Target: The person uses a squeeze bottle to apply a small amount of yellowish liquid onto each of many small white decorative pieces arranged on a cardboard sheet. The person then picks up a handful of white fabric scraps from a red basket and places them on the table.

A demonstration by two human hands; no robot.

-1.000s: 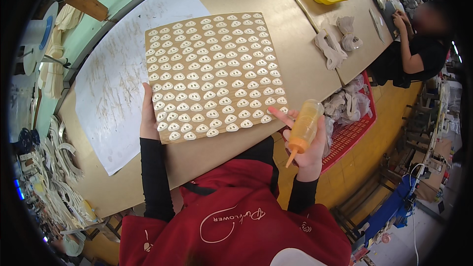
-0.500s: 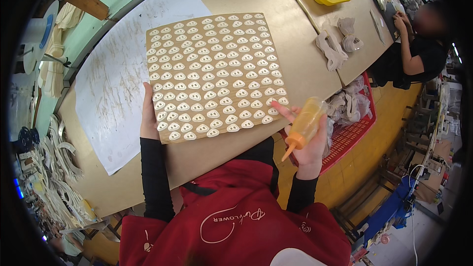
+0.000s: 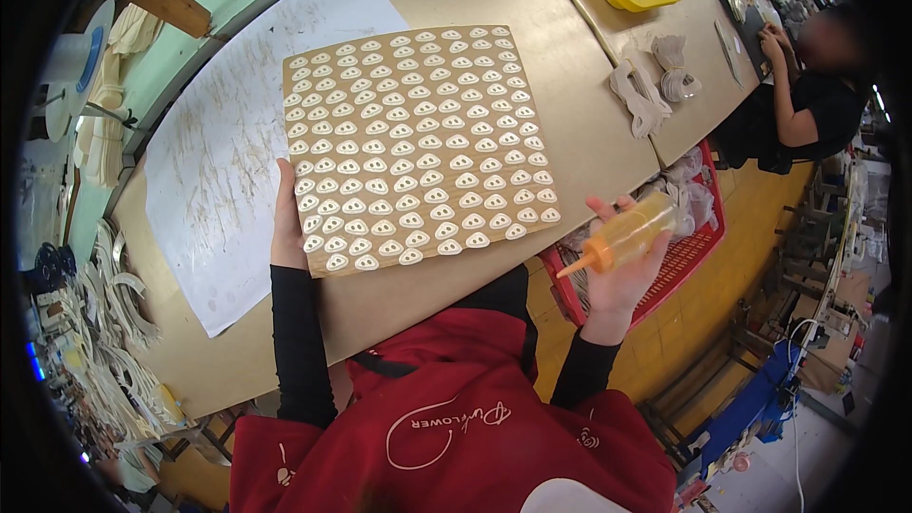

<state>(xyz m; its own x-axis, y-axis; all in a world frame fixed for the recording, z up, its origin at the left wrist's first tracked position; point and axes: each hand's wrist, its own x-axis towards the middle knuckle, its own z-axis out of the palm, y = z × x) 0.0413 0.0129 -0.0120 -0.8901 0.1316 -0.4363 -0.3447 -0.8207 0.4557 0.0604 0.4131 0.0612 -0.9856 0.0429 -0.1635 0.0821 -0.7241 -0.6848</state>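
A square brown board (image 3: 548, 216) lies on the table, with rows of small cream, rounded-triangle pieces (image 3: 376, 165) on it, each marked with two dark dots. My left hand (image 3: 288, 214) grips the board at its lower left edge, thumb on top and the other fingers hidden beneath. Off the board's lower right corner, my right hand (image 3: 617, 287) is closed around a clear squeeze bottle (image 3: 638, 230) holding yellowish liquid. Its orange nozzle (image 3: 576, 267) points left and slightly down, apart from the board.
Under the board's left part lies a stained white sheet (image 3: 204, 171). A red plastic basket (image 3: 670, 290) with bagged items stands beside the table at right. Farther off are cream cord bundles (image 3: 676, 76), a yellow tray (image 3: 655, 0) of small pieces and a seated co-worker (image 3: 807, 95).
My right hand has moved right with the bottle, its fingers drawing away from the board's edge. The bottle has turned flatter. My left hand and the board have hardly moved.
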